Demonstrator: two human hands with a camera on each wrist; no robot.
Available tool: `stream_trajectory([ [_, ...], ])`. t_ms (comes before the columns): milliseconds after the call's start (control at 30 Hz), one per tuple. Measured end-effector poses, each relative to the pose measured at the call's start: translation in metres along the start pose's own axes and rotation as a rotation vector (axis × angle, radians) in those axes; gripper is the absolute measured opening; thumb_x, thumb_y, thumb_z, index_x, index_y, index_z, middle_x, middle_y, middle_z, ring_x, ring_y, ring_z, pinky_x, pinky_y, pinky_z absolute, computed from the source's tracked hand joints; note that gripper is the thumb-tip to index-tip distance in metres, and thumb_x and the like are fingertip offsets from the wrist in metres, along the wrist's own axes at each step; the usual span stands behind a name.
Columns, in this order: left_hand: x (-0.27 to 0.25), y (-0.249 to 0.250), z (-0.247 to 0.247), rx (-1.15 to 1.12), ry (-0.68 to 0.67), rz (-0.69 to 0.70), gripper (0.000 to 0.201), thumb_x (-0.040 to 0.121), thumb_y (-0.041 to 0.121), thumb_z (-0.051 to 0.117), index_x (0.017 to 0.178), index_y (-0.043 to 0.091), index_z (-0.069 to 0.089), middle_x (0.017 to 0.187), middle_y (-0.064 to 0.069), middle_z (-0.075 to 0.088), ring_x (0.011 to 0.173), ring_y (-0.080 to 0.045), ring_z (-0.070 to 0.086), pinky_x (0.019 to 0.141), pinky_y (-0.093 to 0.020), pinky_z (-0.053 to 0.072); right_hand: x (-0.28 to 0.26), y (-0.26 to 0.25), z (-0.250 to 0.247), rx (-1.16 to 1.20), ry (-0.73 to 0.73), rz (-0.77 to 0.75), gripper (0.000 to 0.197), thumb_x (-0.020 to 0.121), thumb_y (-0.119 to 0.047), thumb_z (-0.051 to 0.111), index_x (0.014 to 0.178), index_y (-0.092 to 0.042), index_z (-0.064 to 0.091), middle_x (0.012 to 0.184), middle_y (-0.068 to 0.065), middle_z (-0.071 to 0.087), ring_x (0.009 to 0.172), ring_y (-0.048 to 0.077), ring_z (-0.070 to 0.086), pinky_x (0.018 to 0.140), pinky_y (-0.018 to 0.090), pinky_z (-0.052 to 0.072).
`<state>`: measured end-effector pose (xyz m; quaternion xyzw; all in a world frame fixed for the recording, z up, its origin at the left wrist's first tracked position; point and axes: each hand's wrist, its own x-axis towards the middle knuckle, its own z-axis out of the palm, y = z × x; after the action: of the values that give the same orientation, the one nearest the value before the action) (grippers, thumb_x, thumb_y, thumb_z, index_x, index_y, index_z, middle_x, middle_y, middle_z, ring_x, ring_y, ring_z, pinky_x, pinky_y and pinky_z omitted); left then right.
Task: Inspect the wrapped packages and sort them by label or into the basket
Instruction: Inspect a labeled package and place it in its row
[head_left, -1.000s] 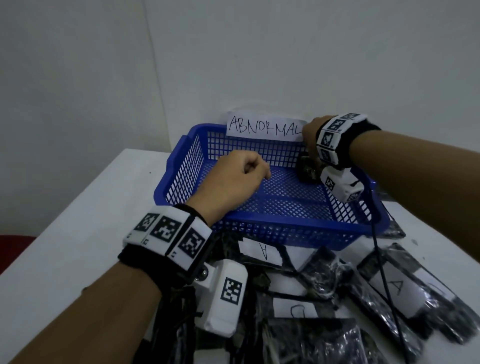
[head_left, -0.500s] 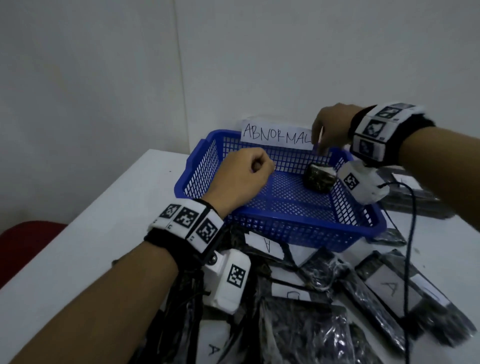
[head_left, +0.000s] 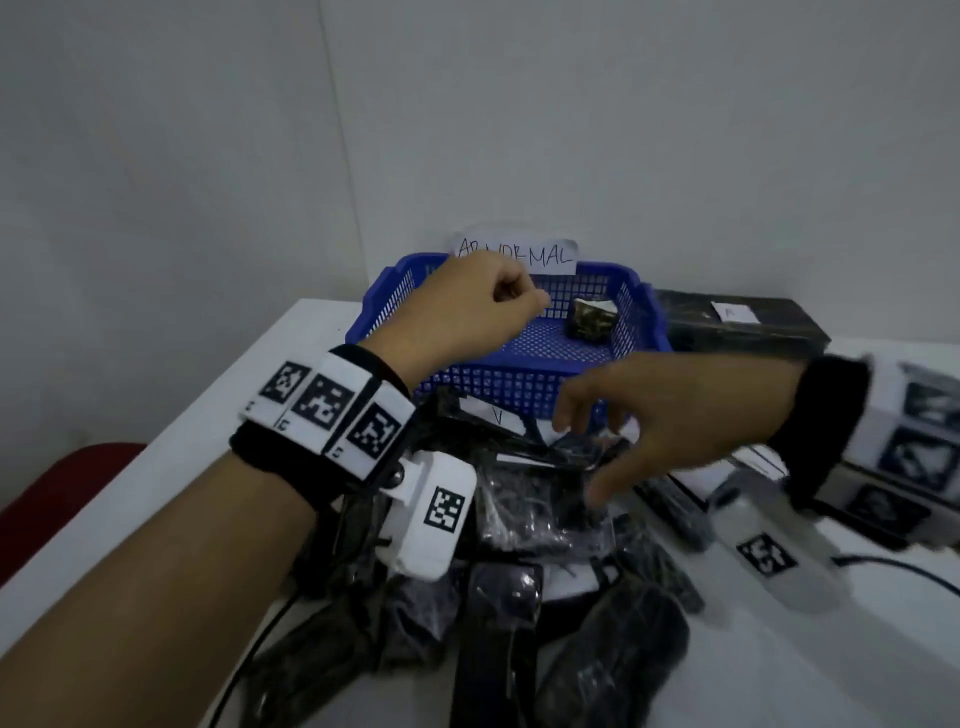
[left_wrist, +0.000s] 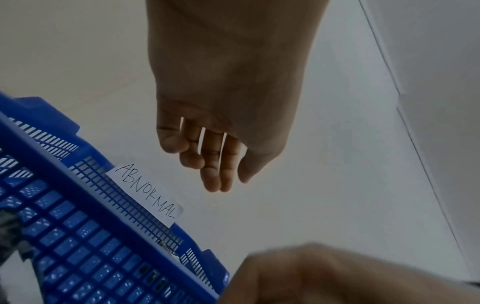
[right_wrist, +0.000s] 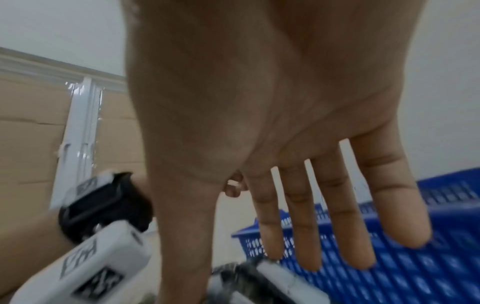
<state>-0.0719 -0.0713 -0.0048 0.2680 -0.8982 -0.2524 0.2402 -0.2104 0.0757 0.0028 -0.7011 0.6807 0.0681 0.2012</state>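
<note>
A blue mesh basket (head_left: 519, 395) with a paper ABNORMAL label (head_left: 545, 255) stands at the back of the table. One small dark wrapped package (head_left: 592, 318) lies in its right rear corner. In front of the basket lies a pile of black wrapped packages (head_left: 545, 525), some with white letter labels. My right hand (head_left: 582, 457) hovers over that pile, blurred, fingers spread and straight (right_wrist: 298, 246), holding nothing. My left hand (head_left: 519, 301) hangs above the basket's left side with loosely curled fingers (left_wrist: 221, 174) and nothing in it. The basket (left_wrist: 103, 236) and its label (left_wrist: 148, 193) show below it.
A long black package with a white A label (head_left: 737, 322) lies right of the basket by the wall. The white table (head_left: 130, 509) shows bare surface on the left. A red object (head_left: 62, 493) sits beyond its left edge. Camera cables trail over the pile and the table's right part.
My right hand let go of the small package in the basket's rear right corner and swung down over the pile in front. My left hand stayed above the basket.
</note>
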Motion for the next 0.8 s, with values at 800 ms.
stream_trajectory([
  [800,-0.059,0.035,-0.001,-0.666,0.262,0.018,0.044,0.086,0.013,0.074,0.125,0.019,0.055,0.11,-0.008,0.071,0.093,-0.019,0.073,0.076,-0.028,0.059,-0.012,0.006,0.03,0.733,0.902,-0.328,0.077,0.077,-0.023,0.086,0.136,-0.03,0.037,0.134,-0.007,0.052,0.111,0.014,0.066,0.091,0.032,0.058],
])
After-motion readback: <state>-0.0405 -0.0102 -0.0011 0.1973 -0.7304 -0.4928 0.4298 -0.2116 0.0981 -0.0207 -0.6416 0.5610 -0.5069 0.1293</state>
